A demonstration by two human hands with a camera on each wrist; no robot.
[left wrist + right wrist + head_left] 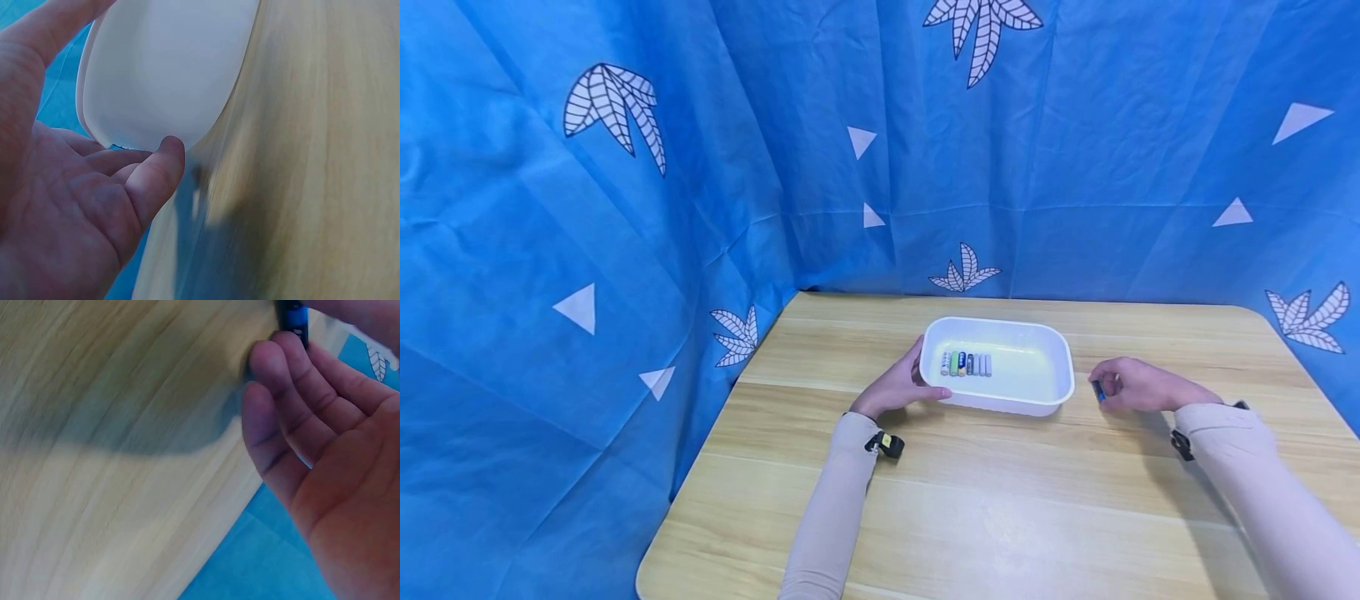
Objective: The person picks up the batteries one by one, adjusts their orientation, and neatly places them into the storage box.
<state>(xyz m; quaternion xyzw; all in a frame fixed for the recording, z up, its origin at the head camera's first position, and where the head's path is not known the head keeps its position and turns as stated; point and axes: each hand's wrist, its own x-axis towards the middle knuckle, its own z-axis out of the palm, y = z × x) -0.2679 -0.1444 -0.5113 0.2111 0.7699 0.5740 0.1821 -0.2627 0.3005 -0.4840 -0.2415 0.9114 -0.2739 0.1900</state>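
Note:
A white plastic tub (1033, 367) stands on the table in the head view, with a row of several batteries (972, 364) lying side by side in its left half. My left hand (897, 386) grips the tub's left end, the thumb along the front side. In the left wrist view, fingers (164, 172) lie against the tub's outer wall (162, 69). To the right of the tub, my right hand (1138, 385) pinches a small blue and black battery (1098, 390), close over the table. The right wrist view shows part of that battery (295, 322) at the fingertips.
The light wooden table (970, 500) reaches back to a blue curtain (1097, 150) printed with leaves and triangles, which also hangs along the left side. Each wrist wears a black strap, such as the left strap (889, 445).

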